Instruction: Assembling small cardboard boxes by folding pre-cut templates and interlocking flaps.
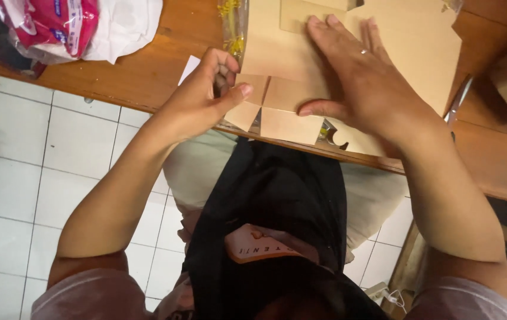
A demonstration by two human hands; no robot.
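Flat cardboard box blank (348, 41) lay on the wooden counter (147, 77), its near edge overhanging the counter's front edge slightly. You worked it with both hands. Your right hand (354, 71) was spread flat, palm down, pressing the middle of the blank; fingers extended, thumb out along a crease, nothing gripped. Your left hand (206, 98) was curled at the blank's near-left corner, thumb and fingertips pinching a small corner flap (243, 114).

Progress, as judged from this view: the blank was still mostly flat. Several small flaps along the near edge showed creases and cut slits, so pre-folding appeared begun there. No walls stood upright, and no closed box shape was visible. The bulk of the folding seemed left to do.

Surroundings: a clear plastic wrapper with yellow print (233, 24) lay just beside the blank's left edge. A white slip of paper (189, 66) sat near your left hand. A pink-and-white plastic bag (69, 26) rested well apart at the counter's far left. White tiled floor (40, 172) below.
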